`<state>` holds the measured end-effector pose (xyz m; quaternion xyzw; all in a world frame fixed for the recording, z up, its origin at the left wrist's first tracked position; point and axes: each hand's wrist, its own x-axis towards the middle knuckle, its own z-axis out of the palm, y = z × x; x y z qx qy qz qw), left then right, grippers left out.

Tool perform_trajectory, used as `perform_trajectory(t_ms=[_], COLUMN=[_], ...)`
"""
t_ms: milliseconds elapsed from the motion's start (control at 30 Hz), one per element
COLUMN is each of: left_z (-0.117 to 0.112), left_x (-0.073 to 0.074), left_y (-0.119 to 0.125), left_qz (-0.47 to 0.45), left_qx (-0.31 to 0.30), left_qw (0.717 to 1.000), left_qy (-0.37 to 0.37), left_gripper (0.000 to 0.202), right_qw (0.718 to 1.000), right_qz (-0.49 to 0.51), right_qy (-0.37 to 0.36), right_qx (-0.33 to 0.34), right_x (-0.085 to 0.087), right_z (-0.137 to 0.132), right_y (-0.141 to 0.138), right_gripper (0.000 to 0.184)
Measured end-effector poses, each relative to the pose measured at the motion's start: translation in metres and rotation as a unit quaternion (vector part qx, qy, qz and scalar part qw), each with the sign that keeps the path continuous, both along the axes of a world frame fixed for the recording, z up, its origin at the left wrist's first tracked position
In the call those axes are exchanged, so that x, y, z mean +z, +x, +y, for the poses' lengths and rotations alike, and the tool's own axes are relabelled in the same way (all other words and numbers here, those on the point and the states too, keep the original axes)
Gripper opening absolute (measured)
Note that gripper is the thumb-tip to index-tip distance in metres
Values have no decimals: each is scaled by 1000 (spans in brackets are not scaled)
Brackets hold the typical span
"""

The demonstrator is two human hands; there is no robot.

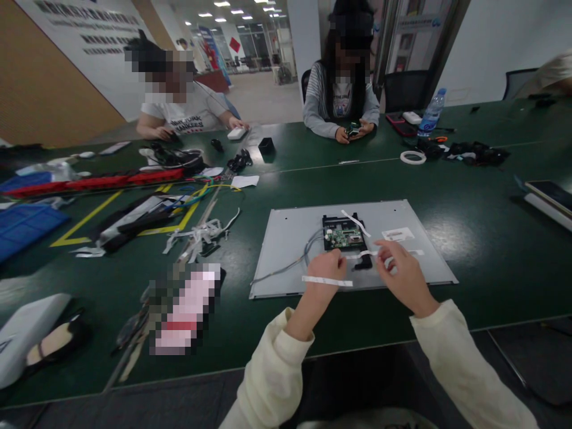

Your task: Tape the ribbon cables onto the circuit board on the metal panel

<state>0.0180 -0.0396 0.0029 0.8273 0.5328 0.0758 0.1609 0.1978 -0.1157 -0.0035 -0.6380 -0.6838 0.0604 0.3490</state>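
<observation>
The R hand [403,271] is held w/ thumb and fingers loosely bent, the tips nearly meeting; a white strip [364,254] seems to be lightly pinched there, tho a firm hold can't be confirmed. The L hand [327,268] is curled near the strip's other end; its fingertips are turned away, so whether anything is gripped can't be told. Across the back of its wrist another strip [327,281] is carried. Under the first strip a black bracket [364,263] is crossed, w/ a circuit board [346,237] seated in it; a third strip [356,223] is laid at the far edge. All is borne by a grey panel [286,232], flat on the worktop [250,328].

For good handling, the strip is prob. best held taut, set down one end first and smoothed outward, w/ no pressure put on chips or cables [307,247].

Whether the short white bit [416,252] past the R hand belongs to the same strip is unclear, as the join is covered. Label [397,234] print can't be read; both forearms are cut off at the bottom edge.
</observation>
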Motion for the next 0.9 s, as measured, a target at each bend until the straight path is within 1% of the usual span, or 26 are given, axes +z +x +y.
perform_trajectory(t_ms=[67,100,133,200,300,433,500,567,667,800,900], left_z=[0,0,0,1,1,2,3,5,7,8,8], left_x=[1,3,4,7,13,18,19,19,16,14,15], left_y=[-5,-8,-10,-13,-14,-14,-17,-20,-24,-28,-28], left_qz=[-41,-61,-77,-100,-119,-132,-133,-129,-118,-104,-97], left_qx=[-19,-33,-47,-64,-62,-62,-71,-94,-119,-128,-125], left_qw=[999,997,995,991,989,986,985,983,982,984,985], left_qy=[-16,-27,-39,-55,-69,-82,-83,-86,-87,-63,-65], left_gripper=[22,20,19,20,26,19,13,9,8,8,7], right_qw=[990,980,971,959,955,955,953,951,950,950,951], right_qz=[-8,-20,-30,-32,-13,-7,-13,-14,-5,-14,-25], right_qy=[40,50,57,69,103,139,143,145,143,143,160], right_qx=[136,190,230,272,279,262,265,272,277,276,265], right_x=[10,14,19,25,30,33,34,35,35,34,35], right_z=[-9,-13,-15,-17,-11,-2,0,1,3,7,9], right_y=[-13,-20,-26,-36,-45,-50,-51,-53,-55,-58,-61], right_gripper=[42,45,46,42,29,16,15,18,20,19,13])
